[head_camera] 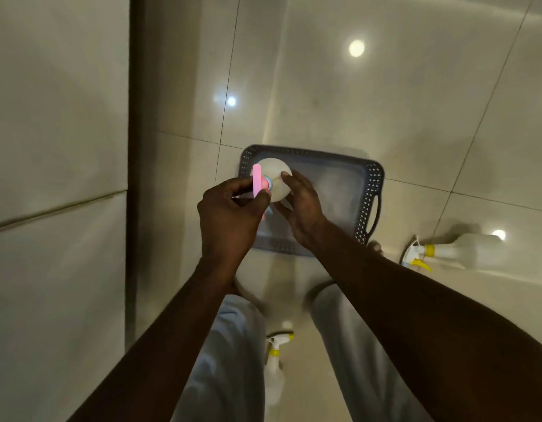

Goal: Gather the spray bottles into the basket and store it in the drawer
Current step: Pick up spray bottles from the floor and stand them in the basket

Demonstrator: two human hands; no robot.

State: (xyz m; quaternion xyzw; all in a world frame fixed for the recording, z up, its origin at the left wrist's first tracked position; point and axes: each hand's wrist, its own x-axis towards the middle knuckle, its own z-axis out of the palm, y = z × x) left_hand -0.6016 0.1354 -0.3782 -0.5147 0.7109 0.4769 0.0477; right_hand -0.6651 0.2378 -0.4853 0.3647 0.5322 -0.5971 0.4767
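A white spray bottle with a pink head (274,178) is held upright over the left end of the dark grey perforated basket (370,196) on the tiled floor. My left hand (230,214) grips its pink trigger head. My right hand (303,208) wraps the bottle's white body from the right. A second white bottle with a yellow trigger (458,251) lies on its side on the floor right of the basket. A third white and yellow bottle (274,370) lies on the floor between my legs.
Closed pale drawer fronts (56,178) run down the left side, with a seam between two of them. Glossy beige floor tiles (385,102) stretch beyond the basket. My legs in light trousers stand below it.
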